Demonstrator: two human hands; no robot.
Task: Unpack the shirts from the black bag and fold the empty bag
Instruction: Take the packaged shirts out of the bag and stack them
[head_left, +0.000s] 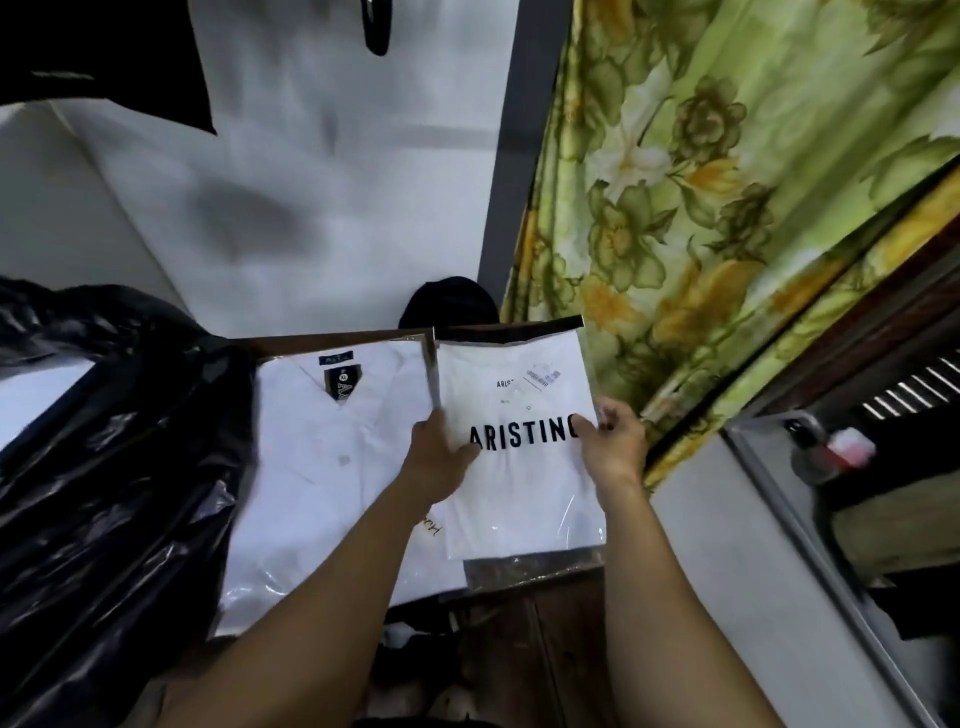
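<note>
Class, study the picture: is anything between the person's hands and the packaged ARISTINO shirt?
Nothing visible. The left hand and right hand hold the ARISTINO shirt by its side edges; only its clear wrapper separates fingers from cloth.

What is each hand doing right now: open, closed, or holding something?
Left hand: holding the packaged shirt by its left edge, thumb on top.
Right hand: holding the same packaged shirt by its right edge.
</note>
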